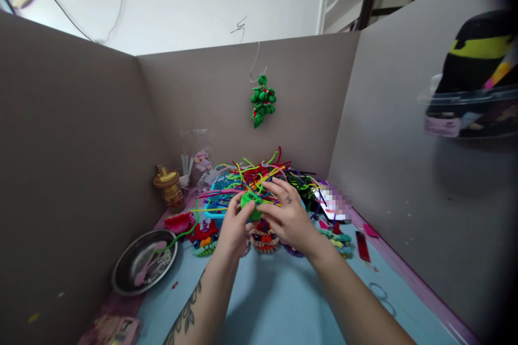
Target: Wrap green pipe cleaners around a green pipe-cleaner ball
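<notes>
A bright green coiled piece (249,200), apparently of fuzzy pipe cleaner, is between my two hands above the middle of the table. My left hand (235,222) pinches it from the left, thumb in front. My right hand (285,213) holds its right side with a thumb and finger, the upper fingers stretched out above. A green strand (183,234) runs from near the left hand down toward the steel bowl. Just behind stands a blue basket (211,214) heaped with colourful pipe cleaners (259,175). Part of the green piece is hidden by fingers.
Several fuzzy figures, such as a red and tan one (265,238), line the table behind my wrists. A steel bowl (117,275) with a pink scoop and white beads stands left. A phone (332,205) lies right. A green ornament (263,99) hangs on the grey partition.
</notes>
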The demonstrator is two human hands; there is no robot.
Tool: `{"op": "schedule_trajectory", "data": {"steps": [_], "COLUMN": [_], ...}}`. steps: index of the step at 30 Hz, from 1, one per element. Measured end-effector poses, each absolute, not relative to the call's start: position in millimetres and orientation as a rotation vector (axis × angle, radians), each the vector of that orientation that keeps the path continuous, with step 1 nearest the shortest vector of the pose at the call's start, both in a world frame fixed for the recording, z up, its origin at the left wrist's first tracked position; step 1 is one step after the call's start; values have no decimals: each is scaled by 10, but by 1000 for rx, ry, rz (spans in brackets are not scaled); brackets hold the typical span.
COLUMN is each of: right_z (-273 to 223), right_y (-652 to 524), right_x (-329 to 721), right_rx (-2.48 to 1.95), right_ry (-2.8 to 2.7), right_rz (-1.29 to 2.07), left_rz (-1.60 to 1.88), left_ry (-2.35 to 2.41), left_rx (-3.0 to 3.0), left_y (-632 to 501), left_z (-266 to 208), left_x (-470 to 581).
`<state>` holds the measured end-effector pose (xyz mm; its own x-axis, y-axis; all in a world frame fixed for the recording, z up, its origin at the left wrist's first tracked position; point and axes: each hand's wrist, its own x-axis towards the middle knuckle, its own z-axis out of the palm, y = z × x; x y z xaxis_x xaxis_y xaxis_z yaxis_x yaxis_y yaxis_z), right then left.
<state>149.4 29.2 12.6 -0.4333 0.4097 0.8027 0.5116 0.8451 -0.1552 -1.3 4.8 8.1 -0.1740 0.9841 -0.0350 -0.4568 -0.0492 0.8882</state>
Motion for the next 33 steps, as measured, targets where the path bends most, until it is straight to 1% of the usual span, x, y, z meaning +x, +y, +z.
{"op": "schedule_trajectory", "data": {"steps": [4, 7, 11, 15, 17, 20, 25, 30, 33], "right_z": [130, 115, 70, -34, -105, -208, -292, -248, -199], "right_y": [363, 421, 455, 516, 581, 685, 725, 604, 542], "right_x": [1522, 1531, 1482, 1413, 1400, 1391, 1334, 1261, 1229], "right_rx": [-767, -862, -813, -730, -713, -705, -701, -714, -709], "right_ry": [-1831, -1768, -1687, -1235, -1078, -979, -848, -714, -656], "right_rz": [257, 593, 1101, 1479, 1570, 1610, 1706, 1847, 1923], "left_rz": [1492, 1464, 1415, 1446, 1456, 1432, 1320, 1449, 1479], "left_ry": [984, 994, 1081, 1196, 1214, 1155, 764, 714, 725], "left_rx": [754, 784, 892, 1029, 1033, 930, 648, 357, 305], "left_y": [81, 74, 67, 110, 141, 171, 180, 219, 250], "left_z": [67, 79, 59, -13, -48, -76, -66, -40, -18], "left_x": [-59, -45, -17, -51, -79, -93, -56, -81, -106]}}
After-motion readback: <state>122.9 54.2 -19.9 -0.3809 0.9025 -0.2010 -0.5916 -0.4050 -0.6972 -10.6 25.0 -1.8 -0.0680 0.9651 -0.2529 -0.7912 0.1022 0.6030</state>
